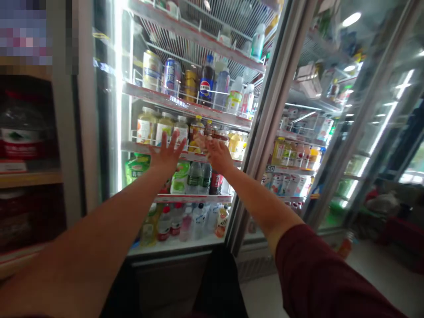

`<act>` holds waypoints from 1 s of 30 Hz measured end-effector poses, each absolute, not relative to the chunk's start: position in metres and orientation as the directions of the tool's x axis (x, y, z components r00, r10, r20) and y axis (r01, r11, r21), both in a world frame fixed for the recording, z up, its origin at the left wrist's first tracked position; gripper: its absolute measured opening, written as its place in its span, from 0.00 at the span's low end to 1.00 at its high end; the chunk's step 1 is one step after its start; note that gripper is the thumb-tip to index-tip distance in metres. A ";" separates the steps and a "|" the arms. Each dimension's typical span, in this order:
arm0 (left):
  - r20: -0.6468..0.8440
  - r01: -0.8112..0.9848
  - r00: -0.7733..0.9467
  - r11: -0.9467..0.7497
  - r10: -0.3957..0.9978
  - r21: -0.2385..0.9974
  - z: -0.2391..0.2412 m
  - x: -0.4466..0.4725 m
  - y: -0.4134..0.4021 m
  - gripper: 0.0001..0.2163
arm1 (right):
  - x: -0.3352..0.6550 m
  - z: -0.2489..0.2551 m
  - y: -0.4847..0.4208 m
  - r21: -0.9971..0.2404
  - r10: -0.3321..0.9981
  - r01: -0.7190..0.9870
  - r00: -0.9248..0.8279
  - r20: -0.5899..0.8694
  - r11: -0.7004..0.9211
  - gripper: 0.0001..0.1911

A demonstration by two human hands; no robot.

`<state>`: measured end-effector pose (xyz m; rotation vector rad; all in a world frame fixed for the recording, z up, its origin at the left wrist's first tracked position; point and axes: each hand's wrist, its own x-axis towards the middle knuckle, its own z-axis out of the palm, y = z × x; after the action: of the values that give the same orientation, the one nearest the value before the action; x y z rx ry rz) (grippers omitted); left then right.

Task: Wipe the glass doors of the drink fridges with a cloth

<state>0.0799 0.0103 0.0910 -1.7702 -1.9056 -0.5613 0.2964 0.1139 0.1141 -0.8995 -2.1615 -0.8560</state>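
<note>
Both arms stretch forward to the shelves of a lit drinks fridge. My left hand point(166, 157) is open with its fingers spread, in front of a row of juice bottles and the shelf's front edge point(190, 155). Just behind its fingertips stand a pale-capped juice bottle point(164, 127) and a similar bottle point(180, 129). To the right, my right hand point(217, 153) has its fingers apart and partly bent, slightly blurred. It is nearest a yellow-capped bottle point(198, 126) and dark bottles behind it. Neither hand visibly holds anything; whether the fingertips touch the bottles I cannot tell.
Above stand a cola bottle point(207, 81) and cans point(151, 70). Below are green packs point(136, 168), water bottles point(194, 177) and more bottles point(164, 224). A metal door frame point(265, 115) runs along the right. A wooden shelf point(29, 179) is at left.
</note>
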 end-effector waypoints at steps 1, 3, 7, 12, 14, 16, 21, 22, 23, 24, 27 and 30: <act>0.595 0.995 -0.049 0.090 0.802 -0.039 0.090 0.080 0.010 0.56 | 0.294 0.109 0.111 0.377 0.346 0.724 -0.635 0.691 0.577 0.33; 0.593 0.993 -0.047 0.105 0.804 -0.063 0.089 0.078 0.010 0.55 | 0.293 0.111 0.111 0.418 0.331 0.690 -0.680 0.654 0.591 0.32; 0.576 0.992 -0.060 0.113 0.816 -0.058 0.089 0.076 0.011 0.54 | 0.297 0.134 0.119 0.166 0.351 0.855 -0.368 0.861 0.491 0.31; 0.590 0.995 -0.053 0.096 0.806 -0.041 0.089 0.076 0.009 0.53 | 0.297 0.091 0.113 0.261 0.379 0.790 -0.519 0.766 0.554 0.31; 0.577 0.993 -0.067 0.110 0.814 -0.040 0.089 0.076 0.009 0.54 | 0.298 0.076 0.111 0.381 0.336 0.674 -0.682 0.650 0.632 0.30; 0.572 0.992 -0.076 0.122 0.817 -0.042 0.089 0.076 0.010 0.55 | 0.302 0.079 0.114 0.402 0.312 0.644 -0.709 0.632 0.650 0.31; 0.577 0.993 -0.068 0.110 0.814 -0.038 0.089 0.076 0.010 0.53 | 0.317 0.108 0.132 0.160 0.350 0.832 -0.387 0.853 0.531 0.33; 0.576 0.993 -0.064 0.107 0.815 -0.041 0.089 0.076 0.010 0.52 | 0.319 0.104 0.133 0.128 0.354 0.847 -0.347 0.868 0.516 0.32; 0.579 0.993 -0.065 0.108 0.813 -0.041 0.089 0.076 0.011 0.53 | 0.320 0.096 0.133 0.138 0.353 0.843 -0.360 0.864 0.520 0.32; 0.582 0.994 -0.063 0.106 0.810 -0.040 0.089 0.075 0.011 0.53 | 0.321 0.087 0.132 0.188 0.346 0.819 -0.421 0.839 0.542 0.32; 0.579 0.995 -0.065 0.094 0.813 -0.020 0.088 0.075 0.013 0.56 | 0.329 0.066 0.131 0.365 0.300 0.695 -0.640 0.708 0.619 0.29; 0.573 0.994 -0.074 0.105 0.816 -0.021 0.088 0.075 0.013 0.55 | 0.346 0.082 0.142 0.330 0.309 0.742 -0.579 0.755 0.583 0.30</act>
<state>0.0749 0.0127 0.0885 -1.7619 -1.9439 -0.5324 0.3461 0.1420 0.0825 -0.8317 -2.1594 -0.8557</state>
